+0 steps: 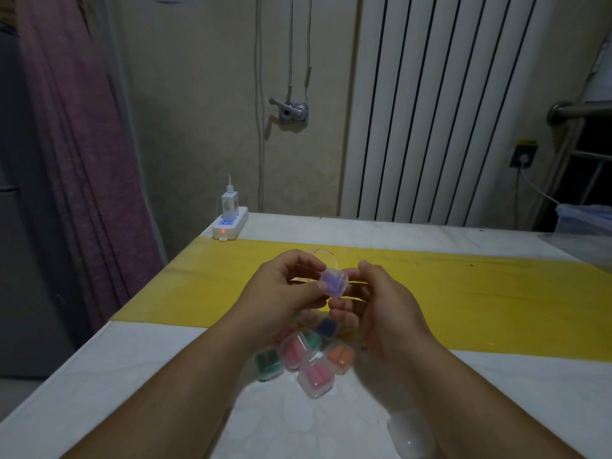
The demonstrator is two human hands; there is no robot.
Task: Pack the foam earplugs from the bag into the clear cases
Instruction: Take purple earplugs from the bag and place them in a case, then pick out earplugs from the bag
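While the left hand (281, 289) pinches the clear case (335, 294) of purple earplugs (332, 281) at frame centre, the right hand (376, 304) curls beside it, grip unclear; press the lid down squarely, never skewed.

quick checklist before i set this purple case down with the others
1. Purple case pinched between left hand and right hand: ok.
2. Purple earplugs inside it: ok.
3. Lid snapped fully shut: cannot tell.
4. Packed cases lying on the table just below the hands: ok.
5. Power strip well away from the hands: ok.
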